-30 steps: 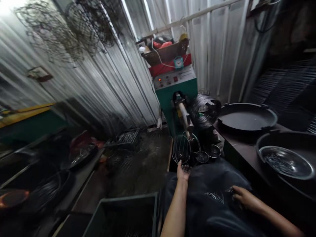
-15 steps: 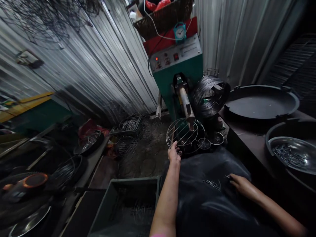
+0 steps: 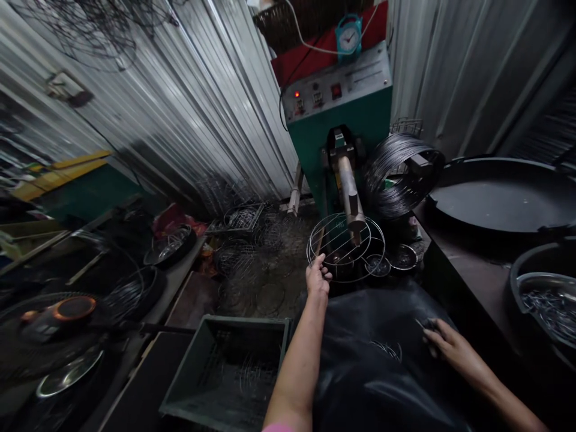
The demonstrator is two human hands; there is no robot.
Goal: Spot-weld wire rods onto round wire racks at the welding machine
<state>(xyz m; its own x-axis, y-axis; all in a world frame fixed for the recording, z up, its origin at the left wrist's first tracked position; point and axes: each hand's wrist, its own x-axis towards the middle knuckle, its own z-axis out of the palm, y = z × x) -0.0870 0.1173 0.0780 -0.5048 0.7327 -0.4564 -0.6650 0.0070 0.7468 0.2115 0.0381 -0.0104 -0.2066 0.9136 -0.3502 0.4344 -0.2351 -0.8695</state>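
Observation:
My left hand point(image 3: 318, 277) is closed on the near left rim of a round wire rack point(image 3: 338, 241), which has parallel bars across a ring. The rack is held level with the tip of a metal machine arm point(image 3: 353, 201); whether they touch I cannot tell. Over the dark covering on my lap point(image 3: 360, 312), my right hand point(image 3: 445, 343) pinches a short thin wire piece point(image 3: 419, 324). Several loose bent wires point(image 3: 387, 350) lie on that covering, to the left of my right hand.
A green machine point(image 3: 342, 117) with a lit red lamp stands ahead. Beside it hangs a wire coil point(image 3: 400, 177). Wide black pans point(image 3: 499, 195) and a bowl of small metal pieces point(image 3: 549, 309) occupy the right. A plastic crate point(image 3: 245, 319) holding wire parts sits lower left.
The view has tilted, so the machine and pans look nearer. My right hand's fingers have curled and turned slightly with the wire piece. My left hand still holds the rack by the arm tip.

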